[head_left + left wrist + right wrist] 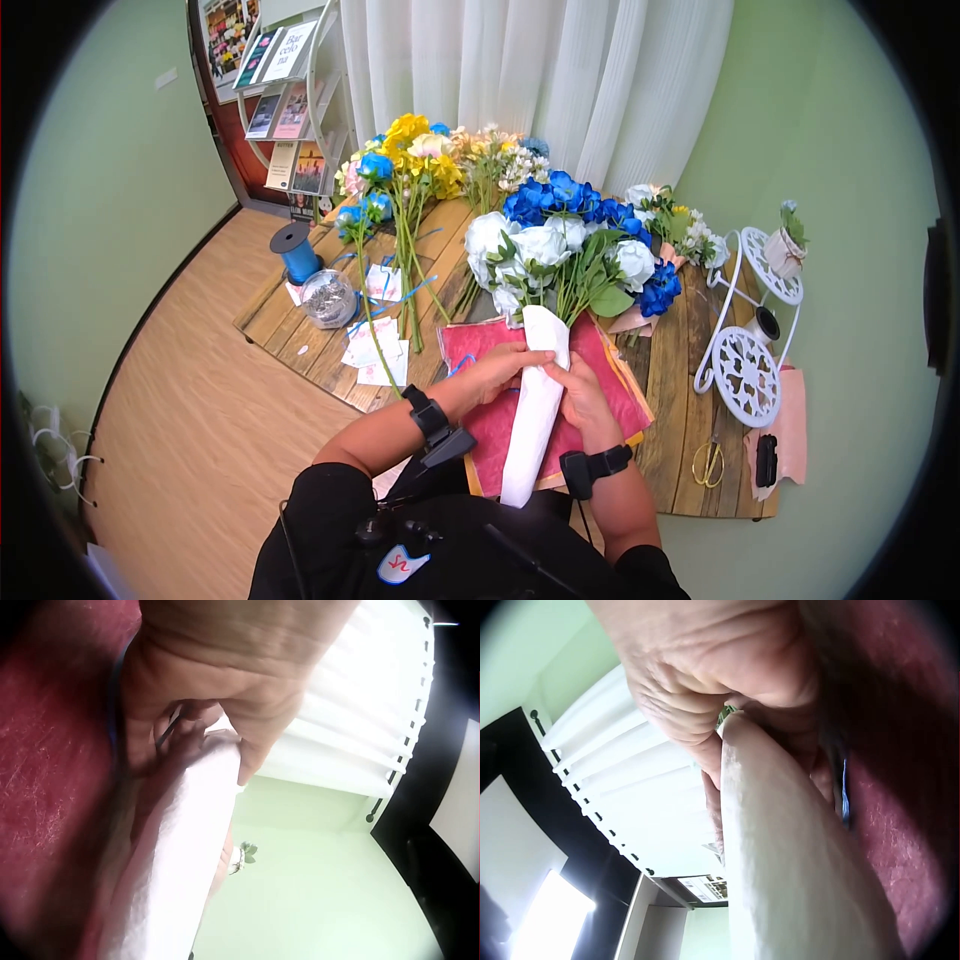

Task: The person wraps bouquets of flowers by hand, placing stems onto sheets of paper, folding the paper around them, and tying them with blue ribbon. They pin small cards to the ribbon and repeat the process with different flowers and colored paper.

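A bouquet of white roses (pixel 540 245) and blue hydrangeas (pixel 565 198) lies with its flower heads away from me. White wrapping paper (pixel 532 425) is rolled in a long tube round its stems, and its lower end reaches my lap. My left hand (pixel 503 370) grips the tube from the left, thumb on top. From the right, my right hand (pixel 588 400) holds it at about the same height, also with the thumb on top. Both wrist views show fingers curled under the white paper (pixel 176 847). Red wrapping sheets (pixel 490 425) lie flat beneath.
Yellow flowers (pixel 410 140) and blue ones on long stems lie at the back left. A blue ribbon spool (pixel 297 258), a clear tub (pixel 328 298) and paper cards (pixel 375 345) are on the left. At right are a white metal stand (pixel 745 375) and scissors (pixel 709 462).
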`<act>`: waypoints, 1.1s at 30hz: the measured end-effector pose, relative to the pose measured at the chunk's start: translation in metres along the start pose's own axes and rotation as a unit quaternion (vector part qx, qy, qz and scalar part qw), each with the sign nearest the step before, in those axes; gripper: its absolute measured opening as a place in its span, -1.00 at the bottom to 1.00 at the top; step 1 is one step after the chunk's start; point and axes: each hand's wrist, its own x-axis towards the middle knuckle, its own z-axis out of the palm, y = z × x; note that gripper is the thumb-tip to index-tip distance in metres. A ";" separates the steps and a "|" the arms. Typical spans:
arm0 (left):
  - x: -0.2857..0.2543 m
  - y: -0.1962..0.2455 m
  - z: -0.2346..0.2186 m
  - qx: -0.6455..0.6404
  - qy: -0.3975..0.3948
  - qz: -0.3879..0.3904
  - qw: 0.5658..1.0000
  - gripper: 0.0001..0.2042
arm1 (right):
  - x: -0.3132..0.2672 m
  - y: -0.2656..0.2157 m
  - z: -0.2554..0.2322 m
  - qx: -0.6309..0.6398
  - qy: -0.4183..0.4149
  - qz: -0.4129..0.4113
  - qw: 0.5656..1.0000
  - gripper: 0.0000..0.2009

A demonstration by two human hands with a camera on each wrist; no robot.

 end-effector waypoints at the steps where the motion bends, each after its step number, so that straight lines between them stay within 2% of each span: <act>1: 0.001 -0.002 0.000 -0.007 0.012 0.004 1.000 -0.54 | 0.000 0.001 -0.001 -0.002 -0.001 0.000 1.000 -0.65; 4: 0.003 -0.007 0.000 -0.020 0.033 0.014 0.999 -0.56 | 0.001 0.001 -0.003 -0.052 0.019 -0.013 0.998 -0.64; 6: 0.004 -0.009 0.000 -0.025 0.042 0.020 0.999 -0.57 | -0.001 -0.002 -0.001 -0.158 0.012 -0.026 0.987 -0.65; 9: 0.004 -0.008 0.000 -0.036 0.055 0.028 0.997 -0.60 | 0.001 -0.003 -0.008 -0.203 0.007 -0.028 0.979 -0.61; 13: 0.004 -0.005 0.004 -0.046 0.061 0.033 0.996 -0.61 | 0.009 0.007 -0.012 -0.127 0.012 -0.059 0.990 -0.51; 15: 0.003 -0.004 0.006 -0.049 0.067 0.035 0.996 -0.60 | 0.008 0.006 -0.004 -0.046 0.037 0.011 0.998 -0.41; 19: 0.004 -0.005 0.004 -0.058 0.065 0.040 0.995 -0.61 | 0.006 0.001 -0.002 -0.047 0.042 0.067 0.996 -0.36; 21: 0.005 -0.008 0.002 -0.058 0.060 0.043 0.996 -0.61 | 0.003 -0.005 -0.015 -0.132 0.029 0.126 0.983 -0.38; 22: 0.004 -0.007 0.002 -0.050 0.061 0.046 0.996 -0.61 | 0.003 -0.010 -0.021 -0.132 0.029 0.127 0.983 -0.38; 24: 0.004 -0.006 0.002 -0.043 0.063 0.048 0.996 -0.61 | 0.001 -0.019 -0.033 -0.183 0.079 0.155 0.968 -0.57; 25: 0.003 -0.006 0.002 -0.033 0.066 0.059 0.996 -0.63 | -0.001 -0.024 -0.035 -0.183 0.079 0.157 0.967 -0.57; 27: 0.001 -0.005 0.001 -0.022 0.068 0.064 0.995 -0.64 | -0.007 -0.033 -0.035 -0.374 0.063 0.056 0.923 -0.73; 28: 0.001 -0.005 0.001 0.009 0.081 0.067 0.994 -0.66 | -0.009 -0.036 -0.036 -0.371 0.066 0.060 0.924 -0.73; 30: 0.002 -0.006 -0.001 0.039 0.091 0.061 0.993 -0.67 | -0.012 -0.040 -0.038 -0.418 0.090 -0.017 0.904 -0.83; 33: 0.012 -0.019 -0.014 0.116 0.084 0.066 0.988 -0.70 | -0.019 -0.049 -0.018 -0.447 0.083 -0.004 0.891 -0.82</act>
